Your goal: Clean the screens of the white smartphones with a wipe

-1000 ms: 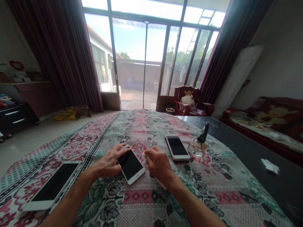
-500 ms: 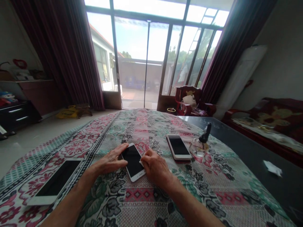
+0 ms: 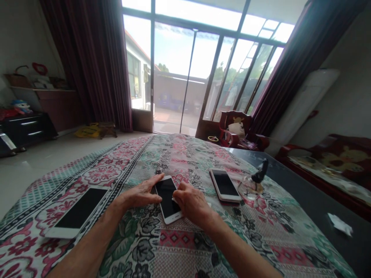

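Observation:
A white phone (image 3: 168,200) with a dark screen lies face up on the flowered tablecloth (image 3: 179,154) in front of me. My left hand (image 3: 140,195) rests flat against the phone's left edge, fingers stretched out along it. My right hand (image 3: 193,203) sits on the phone's right side with its fingers curled and pinched on a small white thing I cannot make out, pressed to the screen's edge.
A second white phone (image 3: 225,185) lies to the right, next to a small glass bottle with a dark top (image 3: 255,182). A larger white device (image 3: 77,211) lies at the left. A scrap of white paper (image 3: 341,224) sits on the bare dark tabletop at right.
The phone has turned from slanted to more upright. My right hand slid leftwards onto its right edge. My head has tipped, shifting the whole scene rightwards.

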The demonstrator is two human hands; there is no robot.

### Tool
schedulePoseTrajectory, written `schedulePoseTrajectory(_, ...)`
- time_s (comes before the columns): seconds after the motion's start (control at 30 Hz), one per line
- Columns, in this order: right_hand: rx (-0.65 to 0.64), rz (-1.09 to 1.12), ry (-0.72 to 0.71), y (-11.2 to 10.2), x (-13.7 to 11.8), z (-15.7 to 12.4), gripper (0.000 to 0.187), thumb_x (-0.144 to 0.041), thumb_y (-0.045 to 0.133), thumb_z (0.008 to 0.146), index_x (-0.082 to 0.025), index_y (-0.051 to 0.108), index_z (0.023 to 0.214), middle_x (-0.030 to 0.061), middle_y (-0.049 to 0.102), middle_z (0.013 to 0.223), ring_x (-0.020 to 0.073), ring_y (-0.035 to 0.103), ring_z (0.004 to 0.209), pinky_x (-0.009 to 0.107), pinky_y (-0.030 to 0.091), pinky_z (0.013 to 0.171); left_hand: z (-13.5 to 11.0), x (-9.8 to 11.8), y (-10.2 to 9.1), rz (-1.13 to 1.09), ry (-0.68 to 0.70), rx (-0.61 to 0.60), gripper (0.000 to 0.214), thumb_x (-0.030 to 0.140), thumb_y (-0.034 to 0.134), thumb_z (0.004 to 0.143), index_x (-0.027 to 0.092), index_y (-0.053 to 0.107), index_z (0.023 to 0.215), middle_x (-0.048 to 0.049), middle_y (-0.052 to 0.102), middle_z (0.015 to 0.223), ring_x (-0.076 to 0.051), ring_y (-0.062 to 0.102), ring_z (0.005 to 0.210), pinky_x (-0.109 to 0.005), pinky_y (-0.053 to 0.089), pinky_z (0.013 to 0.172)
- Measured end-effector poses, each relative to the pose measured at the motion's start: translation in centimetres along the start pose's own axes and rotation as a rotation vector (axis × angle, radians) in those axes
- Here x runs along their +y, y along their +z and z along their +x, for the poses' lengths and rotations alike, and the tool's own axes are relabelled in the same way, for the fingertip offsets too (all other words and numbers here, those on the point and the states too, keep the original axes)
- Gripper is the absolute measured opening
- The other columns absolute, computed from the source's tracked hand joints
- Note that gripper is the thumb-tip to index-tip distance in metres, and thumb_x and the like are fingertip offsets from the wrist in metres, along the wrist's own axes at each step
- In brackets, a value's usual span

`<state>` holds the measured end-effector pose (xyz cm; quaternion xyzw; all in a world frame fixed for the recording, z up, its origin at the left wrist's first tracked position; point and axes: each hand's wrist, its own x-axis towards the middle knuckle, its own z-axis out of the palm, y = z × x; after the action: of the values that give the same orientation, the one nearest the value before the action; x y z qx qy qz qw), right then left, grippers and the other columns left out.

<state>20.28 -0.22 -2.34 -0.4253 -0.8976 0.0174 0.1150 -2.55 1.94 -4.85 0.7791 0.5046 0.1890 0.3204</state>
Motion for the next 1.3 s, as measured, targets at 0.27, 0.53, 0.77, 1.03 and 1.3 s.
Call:
schedulePoseTrajectory(0.27,0.024,-0.041,-0.03,1.3,0.4,5.1,0.027,-0.026,0.041,0.091,-0.019,0.064,0.078,0.0039,0.058,0.088,0.0128,0.049,0.07,0.024,0.03,0.057,-0.3,0.8,-0.1,-0.083,-0.003,0.008,0.097,0.027,0.061,0.066,0.016,0.01,0.148,-0.0074,0.03,0.15,-0.026,0.029,0.136,-0.036,0.022,0.113)
schedulePoseTrajectory(0.53,0.034,0.05,-0.213,1.6,2.0,5.8,0.023,-0.022,0.042,0.09,-0.02,0.065,0.089,0.0042,0.058,0.09,0.0131,0.051,0.077,0.023,0.038,0.068,-0.2,0.4,-0.1,-0.044,-0.005,-0.008,0.098,0.031,0.06,0.066,0.014,0.008,0.148,-0.0073,0.028,0.151,-0.025,0.027,0.137,-0.035,0.023,0.112)
schedulePoseTrajectory(0.77,-0.012,0.114,-0.332,0.6,1.1,2.8,0.027,-0.011,0.046,0.082,-0.021,0.063,0.1,0.0046,0.055,0.096,0.0146,0.051,0.085,0.026,0.041,0.075,0.0,0.7,-0.5,-0.038,-0.006,-0.038,0.1,0.029,0.062,0.064,0.018,0.009,0.148,-0.0056,0.03,0.15,-0.028,0.027,0.137,-0.035,0.027,0.111)
schedulePoseTrajectory(1.03,-0.141,0.111,-0.342,-1.1,-0.5,-1.6,0.024,-0.012,0.046,0.086,-0.024,0.064,0.096,0.0021,0.056,0.093,0.0124,0.051,0.083,0.023,0.039,0.073,-0.2,0.9,-0.6,-0.118,0.026,-0.052,0.099,0.03,0.063,0.063,0.019,0.013,0.148,-0.0062,0.028,0.151,-0.028,0.03,0.136,-0.036,0.029,0.109)
schedulePoseTrajectory(1.3,-0.046,0.07,-0.332,0.4,0.9,2.4,0.025,-0.014,0.045,0.087,-0.023,0.065,0.1,0.0042,0.056,0.094,0.014,0.052,0.084,0.025,0.04,0.074,-0.3,1.5,-0.9,-0.085,0.014,-0.06,0.099,0.022,0.059,0.06,0.014,0.012,0.147,-0.0082,0.027,0.151,-0.027,0.028,0.137,-0.035,0.026,0.111)
